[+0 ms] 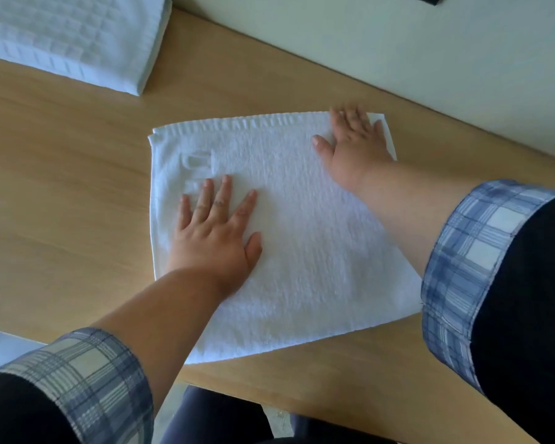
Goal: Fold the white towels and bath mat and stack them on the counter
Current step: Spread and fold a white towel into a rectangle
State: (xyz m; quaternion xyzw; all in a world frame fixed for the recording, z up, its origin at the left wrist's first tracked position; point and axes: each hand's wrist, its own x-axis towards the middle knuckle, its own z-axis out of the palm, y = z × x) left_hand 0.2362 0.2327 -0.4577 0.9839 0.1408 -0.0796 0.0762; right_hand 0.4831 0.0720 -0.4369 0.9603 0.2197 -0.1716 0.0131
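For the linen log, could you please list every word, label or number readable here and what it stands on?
No text here can be read.
Faint woven mark on the white towel, just beyond the left hand: too blurred to read.
Folded bath mat: checked weave only, no lettering visible.

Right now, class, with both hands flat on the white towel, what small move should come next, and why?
Probably the right hand should pinch the right edge of the towel and fold it across toward the left hand: the towel lies flat on the counter under open hands, apart from the folded pile.
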